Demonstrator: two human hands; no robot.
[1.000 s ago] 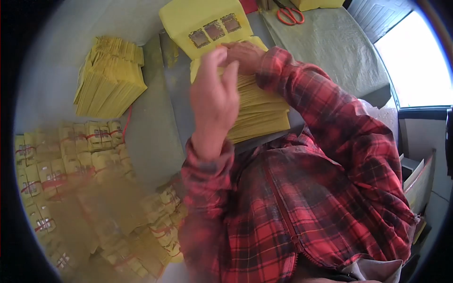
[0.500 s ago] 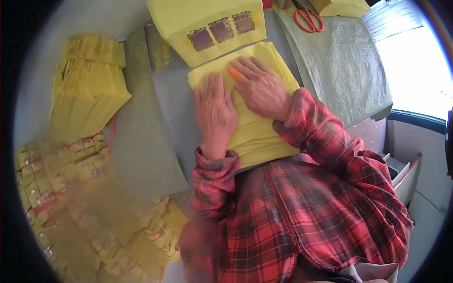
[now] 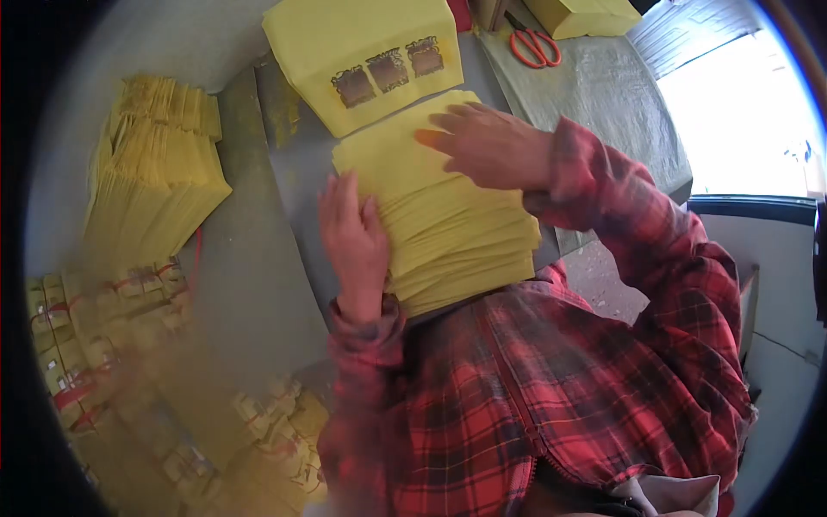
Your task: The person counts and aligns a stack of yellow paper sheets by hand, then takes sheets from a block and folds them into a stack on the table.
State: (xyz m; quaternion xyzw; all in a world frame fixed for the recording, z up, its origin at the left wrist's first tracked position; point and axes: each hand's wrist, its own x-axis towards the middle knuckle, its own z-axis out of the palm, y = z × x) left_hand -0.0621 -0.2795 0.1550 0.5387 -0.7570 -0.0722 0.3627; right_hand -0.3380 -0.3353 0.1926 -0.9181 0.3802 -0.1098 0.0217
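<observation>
A stack of yellow paper sheets lies fanned in overlapping layers in front of my body. My left hand is at the stack's left edge, fingers extended and nothing gripped. Over the upper right part of the stack is my right hand, slightly blurred, its fingers stretched out. An orange cover sits on one of its digits. Whether the right hand touches the top sheet I cannot tell. Just beyond the stack is a yellow paper pile with three dark printed squares on its near side.
Red-handled scissors lie at the upper right, near a yellow block. A tall pile of folded yellow paper stands at the left. Several small yellow bundles with red bands fill the lower left, partly blurred.
My left hand has moved left off the top of the stack to its side. My right hand has turned and slid up and right. The near sheets now show more spread layers.
</observation>
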